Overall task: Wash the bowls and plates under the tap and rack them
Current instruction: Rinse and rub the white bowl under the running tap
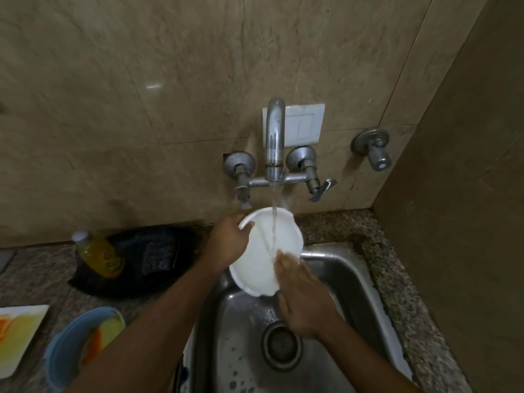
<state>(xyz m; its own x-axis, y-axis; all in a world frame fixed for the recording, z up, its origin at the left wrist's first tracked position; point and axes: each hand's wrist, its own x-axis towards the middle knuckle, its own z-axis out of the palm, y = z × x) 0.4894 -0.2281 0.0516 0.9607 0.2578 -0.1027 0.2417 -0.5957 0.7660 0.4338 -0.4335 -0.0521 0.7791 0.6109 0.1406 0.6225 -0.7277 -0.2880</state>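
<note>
Running water from tap (274, 143) lands on white plate (262, 251), held tilted over sink (351, 276). Plate rim gripped at upper left by left hand (228, 242). Right hand (297, 290) laid flat, fingers extended, on plate's lower right. Blue bowl (71, 347), stained plate (17, 333), soap bottle (97, 255) left on counter.

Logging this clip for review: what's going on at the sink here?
A person is rinsing a white plate under the running tap, over the steel sink. The left hand grips its rim; the right hand rubs its face. A blue bowl with orange residue waits on the counter, left.
</note>
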